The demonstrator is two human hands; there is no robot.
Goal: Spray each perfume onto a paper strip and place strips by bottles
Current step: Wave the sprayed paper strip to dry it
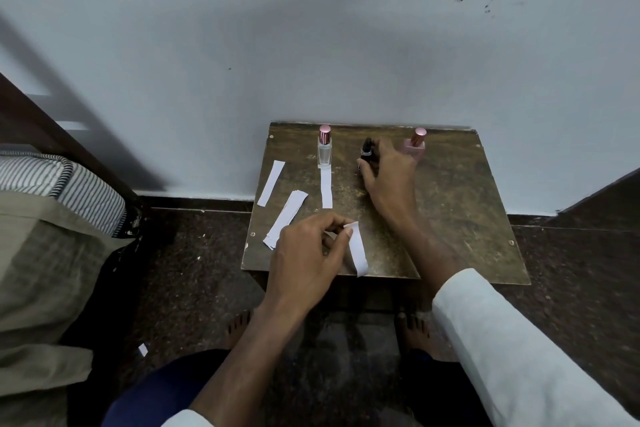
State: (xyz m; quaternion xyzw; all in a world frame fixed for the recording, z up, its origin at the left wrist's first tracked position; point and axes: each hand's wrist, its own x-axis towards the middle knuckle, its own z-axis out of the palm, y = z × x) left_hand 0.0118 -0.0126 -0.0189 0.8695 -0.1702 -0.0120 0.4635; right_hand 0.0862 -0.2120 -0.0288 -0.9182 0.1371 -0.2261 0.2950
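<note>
A: While the left hand (304, 250) pinches the top end of a paper strip (357, 250) between thumb and fingertips, where does the strip hang?

B: It dangles over the near edge of the small wooden table (450, 218), lifted free of the surface. That probably keeps it ready to meet a spray nozzle.

A: And the right hand (391, 173)?

B: It reaches to the back of the table, fingers curled round a small black perfume bottle (367, 149), whose lower body the hand hides. The bottle has a dark top with no coloured cap. Whether it rests on the table or is slightly lifted cannot be told.

A: What stands around that bottle?

B: To its left stands a clear glass bottle (325, 149) with a pink metallic cap. A single strip (326, 188) lies flat with one end touching its base, pointing toward the person, so that perfume appears already tested. To the right, partly behind the fingers, stands a pale pink bottle (417, 146) with a pink cap and no strip beside it.

A: Are spare strips about?

B: Yes, on the table's left side lie a small overlapping pile of strips (287, 218) and one separate strip (272, 183), well apart from the bottles, seemingly unused stock.

A: Anything beyond the table?

B: A pale wall (311, 45) behind, and a striped mattress (69, 184) on the far left.
</note>
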